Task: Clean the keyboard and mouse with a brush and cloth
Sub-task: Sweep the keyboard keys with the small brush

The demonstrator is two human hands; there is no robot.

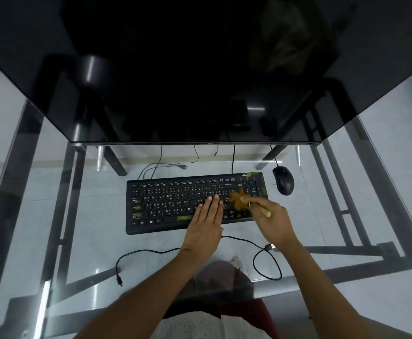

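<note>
A black keyboard [170, 204] lies on the glass table, with yellowish dust patches on several spots. My left hand [207, 221] rests flat on the keys right of centre, fingers straight. My right hand [274, 220] grips the wooden handle of a small brush [240, 198], whose brown bristles are splayed and blurred on the keys at the keyboard's right part. A black wired mouse [283, 180] sits just right of the keyboard's far corner. No cloth is in view.
A large dark monitor [200, 69] leans over the far half of the glass table [90, 241]. A loose black USB cable [266, 260] loops on the glass near me. Other cables [156, 165] trail behind the keyboard. The table's black metal frame shows through the glass.
</note>
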